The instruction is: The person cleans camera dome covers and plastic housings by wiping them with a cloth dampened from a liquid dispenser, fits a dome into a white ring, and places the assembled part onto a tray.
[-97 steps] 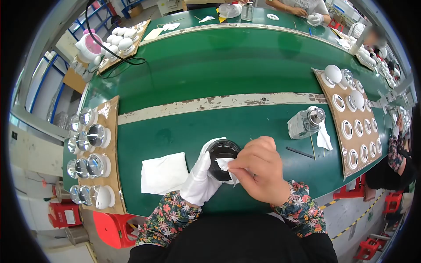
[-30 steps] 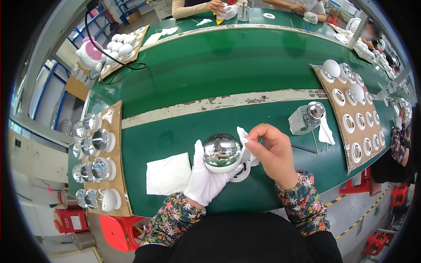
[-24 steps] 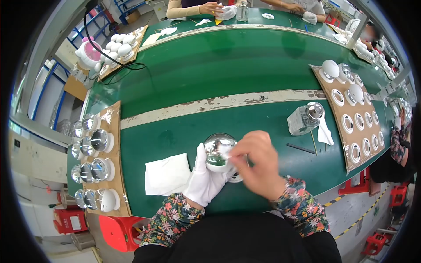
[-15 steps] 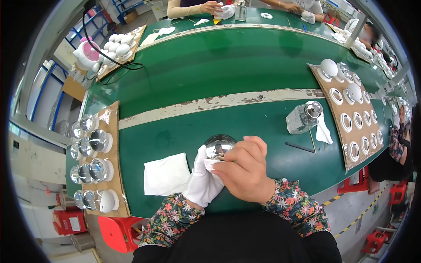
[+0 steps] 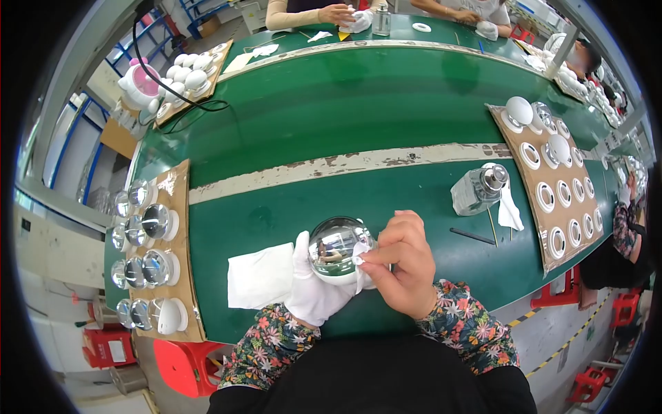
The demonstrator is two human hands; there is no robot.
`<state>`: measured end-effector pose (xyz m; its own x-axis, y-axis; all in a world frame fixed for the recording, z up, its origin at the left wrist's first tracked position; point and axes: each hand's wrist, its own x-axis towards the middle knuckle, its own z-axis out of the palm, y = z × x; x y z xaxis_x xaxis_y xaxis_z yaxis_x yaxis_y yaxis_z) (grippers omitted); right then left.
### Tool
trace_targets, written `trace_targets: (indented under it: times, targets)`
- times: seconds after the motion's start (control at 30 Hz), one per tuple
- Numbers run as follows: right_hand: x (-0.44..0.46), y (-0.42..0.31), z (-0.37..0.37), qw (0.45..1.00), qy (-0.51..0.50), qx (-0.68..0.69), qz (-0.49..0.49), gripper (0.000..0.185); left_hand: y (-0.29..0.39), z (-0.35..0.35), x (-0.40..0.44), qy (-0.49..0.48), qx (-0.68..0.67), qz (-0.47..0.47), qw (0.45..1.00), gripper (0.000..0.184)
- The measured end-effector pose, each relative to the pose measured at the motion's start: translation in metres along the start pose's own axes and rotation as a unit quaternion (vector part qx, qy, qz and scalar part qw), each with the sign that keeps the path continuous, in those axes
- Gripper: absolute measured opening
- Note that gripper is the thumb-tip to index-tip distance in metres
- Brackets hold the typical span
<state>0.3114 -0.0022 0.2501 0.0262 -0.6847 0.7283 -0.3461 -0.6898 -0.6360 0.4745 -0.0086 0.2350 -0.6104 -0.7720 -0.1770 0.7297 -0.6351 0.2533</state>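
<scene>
Dome (image 5: 334, 247) partly behind white cloth (image 5: 360, 251)

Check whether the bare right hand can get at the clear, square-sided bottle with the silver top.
Likely yes: nothing stands between the right hand and the bottle, though it currently pinches a small white wipe.

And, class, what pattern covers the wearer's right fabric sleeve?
The right fabric sleeve has multicoloured flowers on dark cloth, in the head view.
</scene>
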Motion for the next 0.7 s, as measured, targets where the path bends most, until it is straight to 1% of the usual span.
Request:
trace_targets:
  times: [0.07, 0.17, 0.27, 0.37, 0.47, 0.57, 0.67, 0.7]
  targets:
    - [0.001, 0.002, -0.001, 0.999, 0.006, 0.034, 0.020, 0.016, 0.000, -0.001, 0.000, 0.008, -0.036, 0.002, 0.999, 0.078]
    - [-0.001, 0.005, 0.000, 0.995, 0.015, 0.082, 0.056, 0.015, -0.001, -0.001, 0.000, 0.017, 0.000, 0.014, 1.000, 0.085]
    - [-0.006, 0.011, 0.005, 0.984, 0.038, 0.146, 0.097, 0.014, 0.003, 0.001, 0.000, -0.003, 0.022, -0.017, 1.000, 0.090]
    - [-0.009, 0.014, 0.007, 0.966, 0.037, 0.213, 0.144, 0.012, 0.008, -0.007, 0.001, -0.090, 0.035, -0.045, 0.994, 0.091]
    - [-0.010, 0.006, 0.009, 0.930, 0.057, 0.290, 0.218, 0.010, 0.006, -0.009, 0.000, -0.045, 0.066, -0.004, 0.997, 0.089]
    - [-0.011, 0.006, 0.009, 0.949, 0.055, 0.241, 0.198, 0.008, 0.004, 0.000, 0.001, 0.000, 0.077, 0.010, 0.997, 0.087]
    - [-0.008, 0.007, 0.008, 0.960, 0.052, 0.196, 0.191, 0.008, 0.004, -0.003, 0.003, -0.020, 0.052, -0.005, 0.998, 0.085]
    - [-0.008, 0.007, 0.007, 0.966, 0.051, 0.176, 0.182, 0.009, 0.004, -0.001, 0.003, -0.010, 0.044, -0.004, 0.999, 0.084]
